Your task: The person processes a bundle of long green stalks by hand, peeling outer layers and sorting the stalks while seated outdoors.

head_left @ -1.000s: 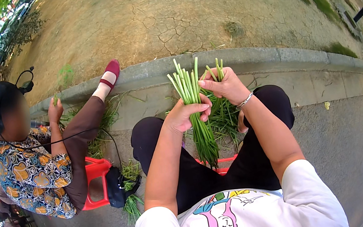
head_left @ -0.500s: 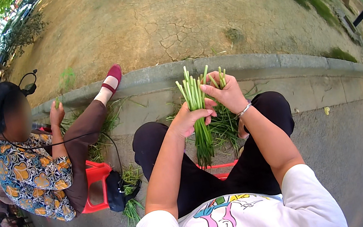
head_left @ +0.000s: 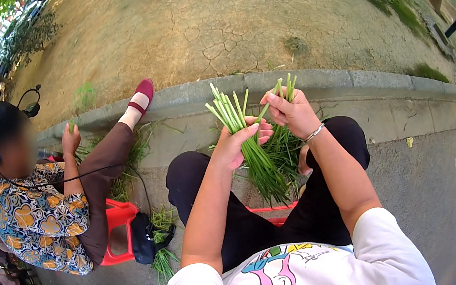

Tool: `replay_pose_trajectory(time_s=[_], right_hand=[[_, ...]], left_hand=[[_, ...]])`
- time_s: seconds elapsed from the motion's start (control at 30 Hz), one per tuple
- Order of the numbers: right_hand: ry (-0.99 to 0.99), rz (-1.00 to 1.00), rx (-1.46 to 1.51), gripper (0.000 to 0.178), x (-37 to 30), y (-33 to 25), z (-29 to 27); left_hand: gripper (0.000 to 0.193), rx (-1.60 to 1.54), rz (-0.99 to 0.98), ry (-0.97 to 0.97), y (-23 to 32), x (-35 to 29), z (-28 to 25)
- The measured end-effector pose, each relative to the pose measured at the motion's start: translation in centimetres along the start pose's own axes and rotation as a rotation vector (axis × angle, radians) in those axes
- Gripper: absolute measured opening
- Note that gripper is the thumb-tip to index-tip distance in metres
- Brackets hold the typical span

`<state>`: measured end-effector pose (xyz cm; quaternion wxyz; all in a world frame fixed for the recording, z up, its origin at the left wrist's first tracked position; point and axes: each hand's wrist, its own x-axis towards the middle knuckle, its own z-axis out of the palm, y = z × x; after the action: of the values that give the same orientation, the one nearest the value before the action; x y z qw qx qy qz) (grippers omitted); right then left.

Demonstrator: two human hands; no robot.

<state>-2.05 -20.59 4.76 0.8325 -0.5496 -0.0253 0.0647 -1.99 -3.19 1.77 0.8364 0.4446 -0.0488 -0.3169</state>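
My left hand (head_left: 238, 143) grips a bunch of long green stalks (head_left: 256, 156), cut ends pointing up and leafy ends hanging down between my knees. My right hand (head_left: 291, 112) is just to the right of the bunch, pinching a few loose green stalks (head_left: 285, 87) between its fingers, one of them slanting toward the bunch. A thin bracelet sits on my right wrist. More green leaves (head_left: 287, 150) lie piled on the ground in front of my knees.
A person in a patterned top (head_left: 45, 211) sits at my left on a red plastic stool (head_left: 116, 230), one leg stretched onto the stone curb (head_left: 364, 82), with greens scattered around. Behind the curb is cracked bare earth (head_left: 231, 20). Paved ground extends to the right.
Both hands have shifted slightly right and lower with the stalks. My right hand now pinches a few stalks apart from the bunch. The person at the left has kept the same pose.
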Motion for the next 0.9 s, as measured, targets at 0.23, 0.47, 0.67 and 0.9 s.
replay_pose_trajectory(time_s=[0.23, 0.47, 0.67, 0.9], right_hand=[[0.161, -0.032, 0.063, 0.022, 1.2, -1.0, -1.5], [0.344, -0.048, 0.094, 0.022, 2.3, -2.1, -2.8], [0.489, -0.117, 0.025, 0.023, 2.0, -2.8, -4.5], [0.578, -0.172, -0.048, 0.024, 1.0, -3.0, -5.7]], left_hand=[[0.019, 0.169, 0.072, 0.12, 0.4, 1.0, -1.2], [0.015, 0.312, 0.106, 0.236, 0.7, 1.4, -1.4], [0.011, 0.656, 0.227, 0.448, 0.2, 1.3, -2.8], [0.01, 0.911, 0.392, 0.536, -0.2, 0.3, -3.5]])
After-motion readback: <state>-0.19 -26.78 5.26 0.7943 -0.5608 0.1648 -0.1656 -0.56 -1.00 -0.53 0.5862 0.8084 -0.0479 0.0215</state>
